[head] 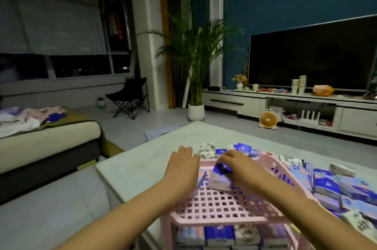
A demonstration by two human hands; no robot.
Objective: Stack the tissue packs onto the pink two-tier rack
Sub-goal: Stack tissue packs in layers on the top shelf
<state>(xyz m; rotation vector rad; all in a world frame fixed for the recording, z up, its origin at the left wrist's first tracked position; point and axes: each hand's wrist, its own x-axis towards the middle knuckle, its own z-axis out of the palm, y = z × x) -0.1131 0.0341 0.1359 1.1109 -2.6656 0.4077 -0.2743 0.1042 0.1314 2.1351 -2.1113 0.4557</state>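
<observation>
The pink two-tier rack (224, 207) stands on the white table in front of me. Its lower tier holds a row of tissue packs (219, 233). On the gridded top tier my right hand (234, 161) grips a blue and white tissue pack (219, 176) at the far left corner. A second pack (201, 178) stands on edge beside it, half hidden by my left hand (183, 165), which lies flat with straight fingers on the rack's left rim. Several loose tissue packs (326, 184) lie on the table to the right and behind the rack.
The white table (146, 160) has bare surface to the left and beyond the rack. A sofa (47, 147) lies left, a potted palm (195, 78) and TV stand (295, 106) with a large screen stand beyond.
</observation>
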